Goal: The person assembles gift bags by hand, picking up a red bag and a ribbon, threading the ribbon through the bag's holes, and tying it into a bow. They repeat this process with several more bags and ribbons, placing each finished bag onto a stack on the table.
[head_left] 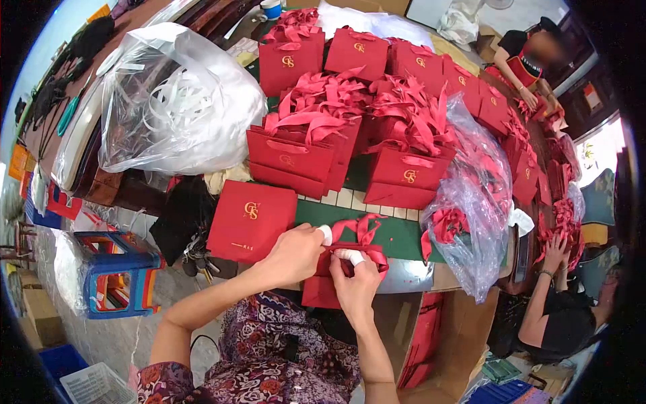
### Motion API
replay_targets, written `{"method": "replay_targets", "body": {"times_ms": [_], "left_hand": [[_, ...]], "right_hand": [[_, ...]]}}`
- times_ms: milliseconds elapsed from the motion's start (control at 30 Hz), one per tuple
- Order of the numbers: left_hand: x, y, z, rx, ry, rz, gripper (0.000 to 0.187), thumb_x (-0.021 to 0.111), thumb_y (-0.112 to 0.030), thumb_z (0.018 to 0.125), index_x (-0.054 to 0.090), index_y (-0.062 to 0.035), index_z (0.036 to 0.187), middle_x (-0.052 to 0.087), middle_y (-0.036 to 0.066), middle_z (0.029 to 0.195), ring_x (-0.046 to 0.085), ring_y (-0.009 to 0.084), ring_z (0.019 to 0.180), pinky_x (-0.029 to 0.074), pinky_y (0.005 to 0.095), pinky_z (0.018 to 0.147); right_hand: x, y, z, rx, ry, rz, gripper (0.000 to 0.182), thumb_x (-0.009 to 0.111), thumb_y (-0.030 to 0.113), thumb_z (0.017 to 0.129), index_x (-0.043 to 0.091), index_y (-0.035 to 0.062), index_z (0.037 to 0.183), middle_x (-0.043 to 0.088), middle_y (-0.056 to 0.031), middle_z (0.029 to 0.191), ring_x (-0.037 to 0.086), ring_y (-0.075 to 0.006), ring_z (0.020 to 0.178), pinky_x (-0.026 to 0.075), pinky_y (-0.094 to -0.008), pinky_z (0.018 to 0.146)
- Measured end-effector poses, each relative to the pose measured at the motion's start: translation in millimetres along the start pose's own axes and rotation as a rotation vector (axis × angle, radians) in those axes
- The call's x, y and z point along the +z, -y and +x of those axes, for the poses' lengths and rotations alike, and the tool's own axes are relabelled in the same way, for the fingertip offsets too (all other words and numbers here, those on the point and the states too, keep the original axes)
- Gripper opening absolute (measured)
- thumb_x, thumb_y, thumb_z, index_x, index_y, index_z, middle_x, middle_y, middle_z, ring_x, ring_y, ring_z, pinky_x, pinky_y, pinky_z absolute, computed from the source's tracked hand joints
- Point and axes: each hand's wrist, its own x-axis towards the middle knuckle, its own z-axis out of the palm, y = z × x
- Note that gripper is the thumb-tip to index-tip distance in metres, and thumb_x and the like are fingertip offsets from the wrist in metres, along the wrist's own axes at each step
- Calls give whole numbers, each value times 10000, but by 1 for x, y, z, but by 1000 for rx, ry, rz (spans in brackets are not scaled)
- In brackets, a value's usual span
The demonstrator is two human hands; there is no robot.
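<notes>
A red paper bag (320, 291) stands at the table's front edge, its top toward my hands. My left hand (300, 250) is closed at the bag's upper left, and its fingertips, one with a white wrap (326, 234), meet the red ribbon (362, 229) there; the exact pinch is partly hidden. Across the bag's top edge my right hand (355, 281) is closed, thumb in front, with white tape (349, 256) around a finger. Ribbon also runs beside that hand. Left of my hands lies a flat red bag (250, 219) with gold lettering.
Several red bags with ribbon handles (289, 158) stand behind my hands. A clear plastic bag of white ribbon (182, 101) is at left; another plastic bag of red ribbon (471, 202) is at right. An open cardboard box (464, 337) sits below. Two people work at right.
</notes>
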Motion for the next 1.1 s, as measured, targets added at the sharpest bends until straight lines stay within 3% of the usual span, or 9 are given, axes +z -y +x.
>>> {"method": "replay_targets", "body": {"times_ms": [100, 200, 333, 633, 733, 800, 867, 933, 1100], "left_hand": [[5, 4, 0, -23, -10, -111, 146, 630, -28, 819, 607, -9, 963, 613, 197, 829, 597, 404, 826, 496, 483, 735], [10, 1, -2, -6, -54, -153, 145, 623, -23, 821, 597, -9, 964, 621, 198, 850, 595, 407, 831, 488, 491, 729], [12, -18, -6, -13, -110, -93, 134, 612, -7, 828, 593, -14, 961, 618, 177, 848, 585, 390, 828, 482, 480, 713], [12, -19, -7, 4, -131, -137, 137, 613, -6, 835, 601, -24, 970, 598, 165, 843, 576, 377, 814, 478, 465, 700], [12, -13, -8, -32, -117, -229, 137, 639, -40, 843, 608, -34, 976, 598, 165, 834, 581, 369, 803, 483, 451, 692], [13, -12, -8, -55, -108, -260, 142, 659, -66, 848, 612, -40, 979, 601, 165, 828, 585, 362, 798, 486, 445, 688], [16, -15, -7, -28, -171, -223, 204, 737, -139, 820, 618, -48, 958, 612, 157, 790, 592, 342, 768, 490, 429, 656], [13, -21, -6, -40, -163, -209, 234, 771, -163, 794, 621, -52, 936, 615, 148, 770, 592, 331, 746, 487, 422, 637], [25, -23, -7, 67, -255, -105, 256, 831, -153, 714, 637, -70, 860, 622, 100, 749, 579, 291, 706, 478, 398, 598]], "right_hand": [[-2, 1, 1, 9, -24, 40, 102, 745, 91, 802, 714, 31, 879, 717, -123, 844, 674, -256, 743, 512, -352, 696], [-10, 8, 5, 177, 53, 88, 112, 745, 107, 795, 717, 37, 877, 719, -137, 847, 675, -261, 720, 514, -359, 674], [-13, 13, 9, 172, 51, 61, 117, 744, 112, 782, 711, 41, 869, 705, -138, 813, 666, -269, 691, 512, -371, 648], [-10, 10, 3, -131, -20, -158, 158, 744, 36, 764, 661, 19, 898, 678, -137, 791, 653, -300, 679, 509, -393, 647], [-11, 5, 1, -55, 33, 5, 167, 743, 72, 796, 647, 38, 929, 662, -134, 838, 646, -327, 788, 506, -415, 703], [-20, 9, 2, 218, 104, 257, 202, 751, 69, 823, 661, 19, 996, 692, -121, 858, 690, -252, 799, 526, -365, 687], [-29, 8, 7, 195, 120, 290, 142, 731, 73, 852, 679, 25, 975, 692, -112, 886, 680, -221, 815, 524, -337, 692], [-40, 5, 16, -51, 115, 135, 84, 697, 67, 879, 691, 31, 955, 673, -108, 874, 653, -213, 751, 512, -331, 666], [-58, 1, 40, -150, 198, -43, 132, 661, 153, 901, 712, 45, 957, 656, -133, 872, 595, -346, 821, 467, -425, 765]]}}
